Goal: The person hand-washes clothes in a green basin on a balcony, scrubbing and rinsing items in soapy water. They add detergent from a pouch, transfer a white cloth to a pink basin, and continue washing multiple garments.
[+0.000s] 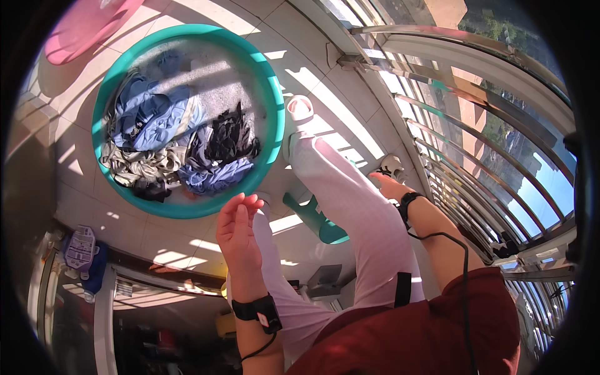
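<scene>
Loosely, the left hand [240,236] curls its fingers over nothing, just beside the near rim of the green basin [272,119]. Clothes [150,115] lie in the basin, heaped blue, grey and black beside white suds [212,74]. The right hand [394,189] is beside the right leg [369,206], near a shoe [392,165]; I cannot tell whether its fingers hold anything. A pink tub [87,28] stands beyond the basin.

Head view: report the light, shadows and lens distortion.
Head view: hard sunlight throws striped bands across the floor and green basin; head view: the opening at lower left sinks into deep shadow; head view: the railing bends and black corners frame the picture.
</scene>
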{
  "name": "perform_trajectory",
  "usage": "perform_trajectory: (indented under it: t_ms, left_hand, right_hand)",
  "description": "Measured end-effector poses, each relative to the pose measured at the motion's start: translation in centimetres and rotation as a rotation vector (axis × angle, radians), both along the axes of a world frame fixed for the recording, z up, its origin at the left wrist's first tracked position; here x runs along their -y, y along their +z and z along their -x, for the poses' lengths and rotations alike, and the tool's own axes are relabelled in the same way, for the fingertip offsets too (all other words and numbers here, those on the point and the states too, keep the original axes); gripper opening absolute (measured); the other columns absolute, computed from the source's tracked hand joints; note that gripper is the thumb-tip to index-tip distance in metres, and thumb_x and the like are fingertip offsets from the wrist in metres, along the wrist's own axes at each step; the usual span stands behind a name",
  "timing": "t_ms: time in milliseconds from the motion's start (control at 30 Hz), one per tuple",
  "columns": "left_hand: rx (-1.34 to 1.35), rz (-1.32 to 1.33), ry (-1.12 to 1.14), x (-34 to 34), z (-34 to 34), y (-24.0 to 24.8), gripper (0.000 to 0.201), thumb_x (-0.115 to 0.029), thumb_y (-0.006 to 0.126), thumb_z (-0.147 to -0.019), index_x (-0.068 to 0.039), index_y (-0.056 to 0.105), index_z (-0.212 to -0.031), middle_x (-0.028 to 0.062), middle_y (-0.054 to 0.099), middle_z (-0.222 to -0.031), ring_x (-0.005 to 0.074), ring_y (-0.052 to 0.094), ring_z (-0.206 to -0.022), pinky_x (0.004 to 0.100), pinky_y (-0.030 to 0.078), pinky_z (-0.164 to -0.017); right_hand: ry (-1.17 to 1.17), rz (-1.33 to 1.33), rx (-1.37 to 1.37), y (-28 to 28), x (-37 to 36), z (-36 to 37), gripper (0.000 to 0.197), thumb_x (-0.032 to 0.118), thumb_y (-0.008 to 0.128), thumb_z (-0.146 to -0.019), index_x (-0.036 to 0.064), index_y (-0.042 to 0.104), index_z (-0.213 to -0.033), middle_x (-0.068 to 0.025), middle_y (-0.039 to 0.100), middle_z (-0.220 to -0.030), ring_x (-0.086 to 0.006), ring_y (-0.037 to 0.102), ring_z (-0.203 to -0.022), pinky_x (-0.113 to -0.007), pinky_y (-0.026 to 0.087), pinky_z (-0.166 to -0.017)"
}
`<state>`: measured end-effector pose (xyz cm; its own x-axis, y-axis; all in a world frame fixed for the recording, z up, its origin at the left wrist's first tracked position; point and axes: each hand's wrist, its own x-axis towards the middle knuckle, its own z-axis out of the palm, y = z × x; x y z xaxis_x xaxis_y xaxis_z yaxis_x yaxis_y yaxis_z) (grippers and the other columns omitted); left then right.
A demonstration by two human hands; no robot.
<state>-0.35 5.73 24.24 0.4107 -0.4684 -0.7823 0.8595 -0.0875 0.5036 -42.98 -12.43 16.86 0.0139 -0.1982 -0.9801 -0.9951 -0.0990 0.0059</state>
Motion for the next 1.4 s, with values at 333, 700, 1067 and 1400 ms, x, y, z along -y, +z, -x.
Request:
perform_trajectory:
  t_ms: [333,700,1067,1400]
  left_hand:
    - [0.222,0.053,-0.062,0.7,-4.2,-3.1,0.027,-0.009,0.05,-0.094,-0.003,0.053,-0.12,0.0138,0.061,-0.108,0.0209,0.06,-0.095,0.0363,0.044,-0.092]
    - [0.622,0.233,0.136,0.2,-7.0,-2.2,0.024,-0.011,0.053,-0.093,0.001,0.056,-0.113,0.0141,0.061,-0.107,0.0218,0.061,-0.093,0.0337,0.047,-0.089]
    - [0.647,0.406,-0.183,4.8,0.5,3.9,0.034,-0.015,0.048,-0.096,-0.003,0.046,-0.128,0.0131,0.056,-0.121,0.0215,0.056,-0.104,0.0335,0.043,-0.094]
    - [0.742,0.453,-0.583,13.4,12.7,10.5,0.036,-0.02,0.051,-0.095,-0.007,0.047,-0.128,0.0073,0.057,-0.119,0.0158,0.056,-0.101,0.0303,0.042,-0.091]
  right_hand:
    - [-0.055,0.066,-0.058,-0.8,4.2,-0.6,0.038,0.023,0.058,-0.084,0.0137,0.052,-0.121,-0.0101,0.057,-0.113,-0.0244,0.052,-0.107,-0.036,0.041,-0.09]
    - [-0.348,0.247,0.146,-9.2,10.7,2.7,0.031,0.027,0.055,-0.089,0.0071,0.057,-0.112,-0.005,0.063,-0.102,-0.015,0.06,-0.094,-0.029,0.047,-0.077]
    - [-1.011,0.467,0.385,-3.6,-0.6,25.9,0.02,0.023,0.057,-0.089,0.0048,0.061,-0.097,-0.0025,0.064,-0.083,-0.0102,0.062,-0.073,-0.023,0.047,-0.061]
    - [-0.619,1.008,0.103,-12.3,-17.1,39.1,0.019,0.018,0.058,-0.08,0.0097,0.064,-0.096,-0.0139,0.064,-0.093,-0.0343,0.06,-0.092,-0.041,0.05,-0.078]
